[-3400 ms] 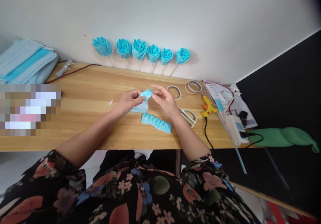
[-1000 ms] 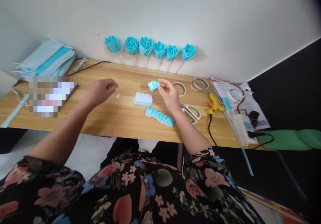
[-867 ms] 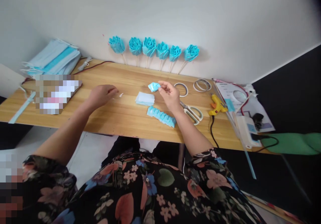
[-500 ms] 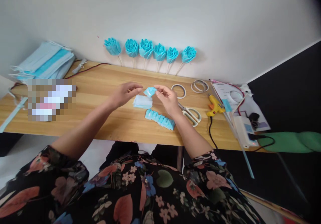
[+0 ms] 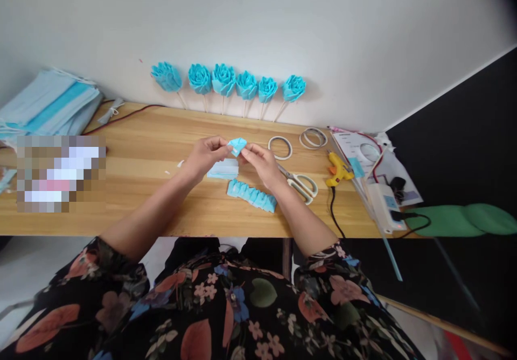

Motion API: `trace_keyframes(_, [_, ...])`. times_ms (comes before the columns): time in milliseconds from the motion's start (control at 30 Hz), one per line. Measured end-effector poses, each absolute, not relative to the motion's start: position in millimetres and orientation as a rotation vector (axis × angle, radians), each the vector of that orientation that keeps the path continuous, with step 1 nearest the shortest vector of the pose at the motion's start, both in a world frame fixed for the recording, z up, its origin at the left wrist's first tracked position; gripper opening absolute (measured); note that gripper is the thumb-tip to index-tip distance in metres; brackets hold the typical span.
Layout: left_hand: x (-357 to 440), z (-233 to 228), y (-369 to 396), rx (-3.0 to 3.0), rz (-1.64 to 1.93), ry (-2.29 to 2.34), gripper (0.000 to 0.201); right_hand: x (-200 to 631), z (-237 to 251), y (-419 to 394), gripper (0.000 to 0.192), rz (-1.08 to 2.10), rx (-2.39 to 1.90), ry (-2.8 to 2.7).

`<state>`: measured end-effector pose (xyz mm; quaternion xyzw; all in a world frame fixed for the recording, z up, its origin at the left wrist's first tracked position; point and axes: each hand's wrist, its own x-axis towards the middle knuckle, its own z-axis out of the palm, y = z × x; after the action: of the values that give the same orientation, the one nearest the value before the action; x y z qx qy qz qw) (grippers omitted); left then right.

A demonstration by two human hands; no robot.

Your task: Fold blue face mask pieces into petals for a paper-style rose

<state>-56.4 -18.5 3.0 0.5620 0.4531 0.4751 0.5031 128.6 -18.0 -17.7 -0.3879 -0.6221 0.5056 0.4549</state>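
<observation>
Both hands pinch one small folded piece of blue mask fabric point(image 5: 237, 145) above the wooden table point(image 5: 153, 145). My left hand point(image 5: 204, 158) grips its left side and my right hand point(image 5: 260, 163) its right side. Just below it on the table lies a small stack of light blue fabric pieces point(image 5: 223, 170). Nearer to me, under my right wrist, lies a pleated blue strip point(image 5: 251, 195). Several finished blue fabric roses on sticks point(image 5: 224, 78) lean against the wall behind.
White-handled scissors point(image 5: 301, 183) lie right of my right hand, with two tape rings point(image 5: 280, 147) beyond. A yellow glue gun point(image 5: 337, 169), its black cord, papers and a power strip point(image 5: 383, 206) fill the right end. A pile of blue face masks point(image 5: 44, 104) sits far left.
My left hand went out to the left, then came back and took hold of the blue piece that my right hand kept holding. The view swung left and returned.
</observation>
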Motion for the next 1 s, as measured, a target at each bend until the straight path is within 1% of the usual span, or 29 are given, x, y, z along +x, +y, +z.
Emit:
trace_keyframes(167, [-53.0,0.1,-22.0,1.36,1.156,1.082,0.024,128.9,-20.5,-17.5,0.028,1.26,-1.004,-1.554])
trace_keyframes(400, [-55.6,-5.3,-21.1,1.387,1.163,1.092,0.028,128.8,-21.2,-17.7,0.026,1.178,-1.011,-1.62])
trace_keyframes(500, [-55.8,-8.1,-23.8,1.521,1.344,1.206,0.023,128.6,-21.0,-18.1,0.027,1.135,-1.052,-1.603])
trace_keyframes(600, [-54.2,-9.3,-29.7,1.794,1.506,1.307,0.016,128.9,-22.1,-17.6,0.028,1.107,-1.07,-1.598])
trace_keyframes(733, [-52.2,-9.7,-35.1,2.079,1.347,1.309,0.012,129.4,-23.8,-17.4,0.028,1.112,-1.047,-1.598])
trace_keyframes(867, [-52.3,-11.6,-34.3,2.097,1.267,1.372,0.012,128.6,-21.7,-19.0,0.027,1.103,-1.073,-1.63])
trace_keyframes(1000, [-52.8,-12.4,-33.7,2.125,1.24,1.385,0.013,126.7,-17.7,-21.8,0.025,1.006,-1.104,-1.702])
